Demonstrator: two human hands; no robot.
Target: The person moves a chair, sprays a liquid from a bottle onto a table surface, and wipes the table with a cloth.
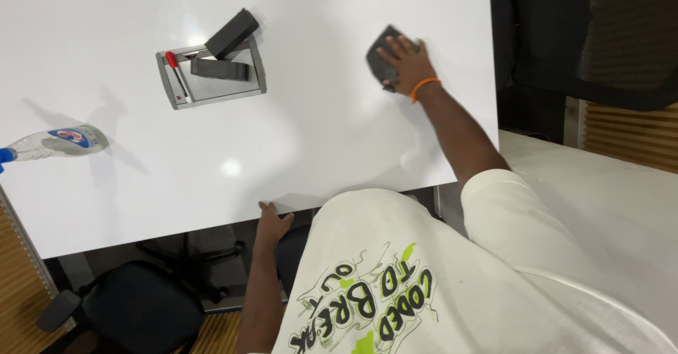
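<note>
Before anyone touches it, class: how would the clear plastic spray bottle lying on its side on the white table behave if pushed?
The clear plastic spray bottle lies on its side on the white table, so its rounded body would probably roll if nudged sideways. It looks mostly see-through, perhaps partly empty, so likely light. The glossy tabletop suggests it could slide easily as well.

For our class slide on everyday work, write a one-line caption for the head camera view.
Right hand presses a dark cloth on a white table; left hand grips its near edge.
</note>
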